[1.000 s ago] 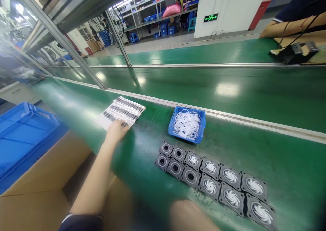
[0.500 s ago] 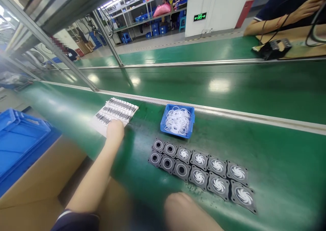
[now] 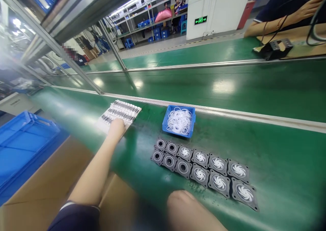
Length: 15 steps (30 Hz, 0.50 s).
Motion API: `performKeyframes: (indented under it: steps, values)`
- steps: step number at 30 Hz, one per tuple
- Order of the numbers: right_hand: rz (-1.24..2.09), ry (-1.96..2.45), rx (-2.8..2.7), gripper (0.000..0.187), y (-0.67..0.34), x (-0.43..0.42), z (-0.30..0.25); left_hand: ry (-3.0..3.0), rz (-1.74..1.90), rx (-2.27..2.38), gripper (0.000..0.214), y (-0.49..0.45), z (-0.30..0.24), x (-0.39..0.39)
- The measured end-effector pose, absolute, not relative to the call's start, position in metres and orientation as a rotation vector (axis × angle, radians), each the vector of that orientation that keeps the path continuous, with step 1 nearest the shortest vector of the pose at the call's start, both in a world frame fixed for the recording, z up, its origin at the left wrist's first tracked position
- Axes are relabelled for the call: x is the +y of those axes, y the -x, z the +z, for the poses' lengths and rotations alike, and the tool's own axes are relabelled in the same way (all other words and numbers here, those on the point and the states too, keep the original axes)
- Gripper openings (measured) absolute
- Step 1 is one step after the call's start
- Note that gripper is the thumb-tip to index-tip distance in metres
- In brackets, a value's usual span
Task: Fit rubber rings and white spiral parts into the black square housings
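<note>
My left hand (image 3: 115, 127) reaches out over the green bench (image 3: 280, 156) and rests on the near edge of a white sheet (image 3: 122, 110) carrying rows of small dark parts. Its fingers are hidden behind the back of the hand. To the right, a small blue tray (image 3: 178, 134) holds white rings (image 3: 179, 119). In front of the tray lie two rows of black square parts (image 3: 201, 170), several with white swirl inserts. My right hand is out of view; only a blurred bit of arm (image 3: 188, 209) shows at the bottom edge.
A blue crate (image 3: 22, 139) sits on a cardboard box (image 3: 46, 187) at my left. Behind the bench runs a green conveyor belt (image 3: 229, 88). Slanted metal frame posts (image 3: 76, 68) rise at the left. Across the belt, another person's arm (image 3: 280, 17) rests by a black device (image 3: 273, 47).
My left hand has stayed at the near edge of the white sheet, shifting only slightly. The view has moved a little; the parts on the bench lie as before.
</note>
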State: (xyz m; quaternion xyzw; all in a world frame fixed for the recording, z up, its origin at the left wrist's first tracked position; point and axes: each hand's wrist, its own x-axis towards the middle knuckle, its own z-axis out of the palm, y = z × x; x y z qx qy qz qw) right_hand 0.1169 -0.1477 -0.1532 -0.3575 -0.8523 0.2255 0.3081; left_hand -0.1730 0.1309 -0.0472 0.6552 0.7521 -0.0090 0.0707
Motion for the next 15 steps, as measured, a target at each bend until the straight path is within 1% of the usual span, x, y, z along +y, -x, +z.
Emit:
performKeyframes:
  steps: [5, 11, 15]
  values:
    - [0.604, 0.949, -2.207, 0.018, -0.118, -0.146, -0.149, -1.753, 0.158, 1.951, 0.024, 0.204, -0.024, 0.139]
    - [0.619, 0.956, -2.212, 0.018, -0.118, -0.145, -0.146, -1.608, 0.349, 1.754, 0.019, 0.215, -0.024, 0.13]
    - [0.633, 0.932, -2.221, 0.017, -0.118, -0.143, -0.149, -1.558, 0.499, 1.735, 0.033, 0.222, -0.024, 0.127]
